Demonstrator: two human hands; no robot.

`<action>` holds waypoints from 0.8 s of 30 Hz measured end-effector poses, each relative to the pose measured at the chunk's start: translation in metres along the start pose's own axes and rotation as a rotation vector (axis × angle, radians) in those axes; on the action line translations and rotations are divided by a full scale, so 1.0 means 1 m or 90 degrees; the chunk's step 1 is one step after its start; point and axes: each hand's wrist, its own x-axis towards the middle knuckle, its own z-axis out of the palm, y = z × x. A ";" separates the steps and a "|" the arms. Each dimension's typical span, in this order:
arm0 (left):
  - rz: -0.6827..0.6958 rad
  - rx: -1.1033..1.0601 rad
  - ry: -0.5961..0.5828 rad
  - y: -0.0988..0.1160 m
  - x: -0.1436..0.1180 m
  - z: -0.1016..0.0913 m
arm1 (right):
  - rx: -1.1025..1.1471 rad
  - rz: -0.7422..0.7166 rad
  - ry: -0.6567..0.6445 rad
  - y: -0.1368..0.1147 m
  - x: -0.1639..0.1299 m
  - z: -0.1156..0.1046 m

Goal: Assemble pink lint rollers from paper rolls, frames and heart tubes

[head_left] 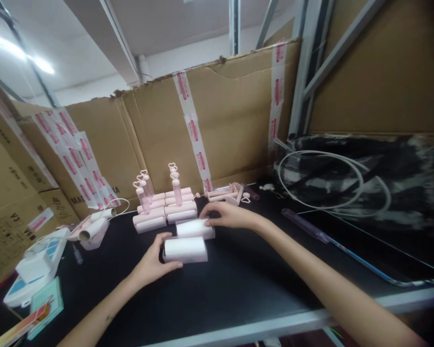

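Note:
Near the middle of the black table lie two white rolls, each in a pale case. My left hand [154, 260] is curled around the left end of the nearer white roll's case [185, 259], with the thumb in front and the fingers behind. My right hand [220, 214] pinches the right end of the farther white roll [191, 228], just behind the nearer one. Beyond them, several pink roller cases [150, 217] lie in rows. Upright on these stand several small pink tubes [176, 190] with heart-shaped loops on top. Pink plastic parts [226, 194] lie to the right.
Cardboard panels [235, 115] wall the back. At left are cardboard tubes [91, 230], a white power strip [56, 258] and a teal packet [52, 306]. Right of my forearm are a blade-like purple tool [304, 225] and a coiled white cable [361, 180]. A metal edge [275, 326] borders the table front.

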 end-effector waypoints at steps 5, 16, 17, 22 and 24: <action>-0.067 0.119 -0.078 -0.012 -0.004 -0.043 | 0.021 0.041 0.009 0.009 -0.003 -0.003; -0.129 0.291 0.103 -0.039 -0.001 -0.062 | -0.069 0.081 0.002 0.014 -0.002 -0.022; -0.098 0.317 0.139 -0.036 -0.002 -0.060 | -0.072 0.079 0.011 0.012 -0.003 -0.024; 0.079 0.354 0.236 -0.006 -0.003 -0.037 | 0.005 0.039 0.062 -0.003 -0.006 -0.028; 0.123 0.318 0.184 0.005 0.000 -0.021 | 0.090 0.030 0.080 -0.010 -0.007 -0.027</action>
